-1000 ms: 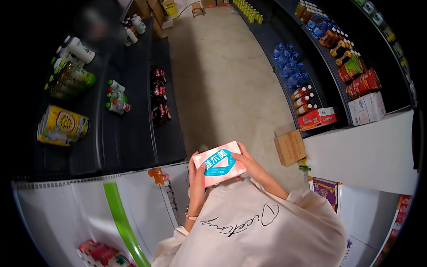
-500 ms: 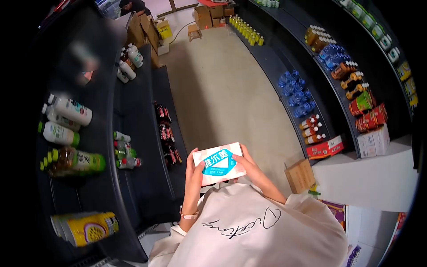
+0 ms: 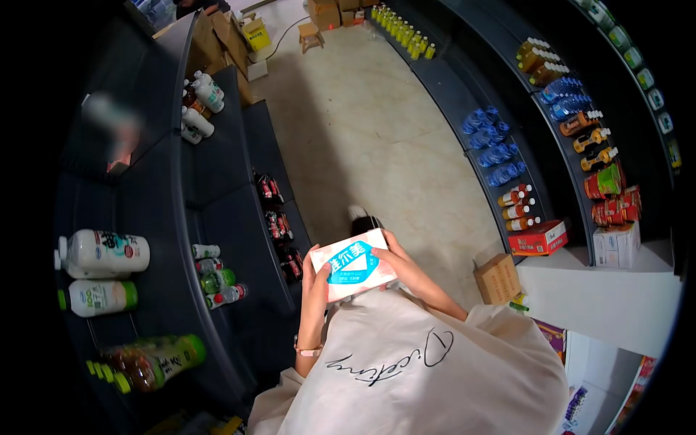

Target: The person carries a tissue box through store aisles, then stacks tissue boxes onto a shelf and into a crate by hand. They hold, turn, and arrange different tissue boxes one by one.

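A pink-and-white tissue pack [image 3: 353,288] with a blue label and large white characters is held level in front of my body. My left hand [image 3: 315,288] grips its left end, thumb resting on the top face. At the right end my right hand [image 3: 395,259] is closed round the pack, its thumb also on top. The fingers beneath the pack are hidden. Just beyond it a dark trouser leg and a pale shoe [image 3: 357,212] show on the floor.
Dark shelves with white bottles [image 3: 112,254] and dark drink packs [image 3: 278,225] line the left side. On the right shelves stand blue bottles [image 3: 496,154] and a red carton [image 3: 538,238]. A cardboard box [image 3: 498,279] sits at the right; a small stool [image 3: 310,36] stands far ahead on the floor.
The view has shifted forward along the aisle; the left shelf bottles appear nearer and lower. A foot has come into view beyond the pack. Both hands keep hold of it.
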### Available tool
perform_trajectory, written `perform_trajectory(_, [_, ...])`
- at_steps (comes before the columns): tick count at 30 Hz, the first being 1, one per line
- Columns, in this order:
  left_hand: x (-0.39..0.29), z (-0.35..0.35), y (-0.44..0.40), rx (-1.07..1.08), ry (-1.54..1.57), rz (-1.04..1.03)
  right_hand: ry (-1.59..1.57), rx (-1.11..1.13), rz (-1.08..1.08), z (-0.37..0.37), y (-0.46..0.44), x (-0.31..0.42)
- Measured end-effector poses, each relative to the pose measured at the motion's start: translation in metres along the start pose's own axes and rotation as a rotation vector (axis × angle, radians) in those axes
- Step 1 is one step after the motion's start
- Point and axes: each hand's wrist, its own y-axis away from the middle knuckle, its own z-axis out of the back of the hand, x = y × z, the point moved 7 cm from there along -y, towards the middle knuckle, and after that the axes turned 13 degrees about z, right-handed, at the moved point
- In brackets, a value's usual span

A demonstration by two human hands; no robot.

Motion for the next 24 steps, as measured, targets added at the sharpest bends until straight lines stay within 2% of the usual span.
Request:
perform_trajectory(6, [-0.053, 0.006, -0.077, -0.018, 0.038, -0.031, 0.005, 0.044, -0.002, 0.002, -0.101, 0.023])
perform_trajectory(11, [-0.133, -0.009, -0.160, -0.004, 0.002, -0.042, -0.026, 0.019, 0.014, 0.011, -0.201, 0.065])
perform_trajectory(15, [-0.200, -0.024, -0.226, 0.019, -0.163, -0.107, -0.069, 0.020, 0.163, 0.025, -0.274, 0.111])
perform_trajectory(19, [-0.250, -0.060, -0.289, 0.128, -0.238, -0.103, -0.141, -0.099, 0.245, 0.052, -0.327, 0.133])
perform_trajectory(23, [-0.265, -0.107, -0.332, 0.221, -0.332, -0.106, -0.176, -0.237, 0.276, 0.093, -0.339, 0.156])
perform_trajectory(24, [-0.264, -0.123, -0.340, 0.251, -0.321, -0.055, -0.170, -0.281, 0.278, 0.106, -0.338, 0.162])
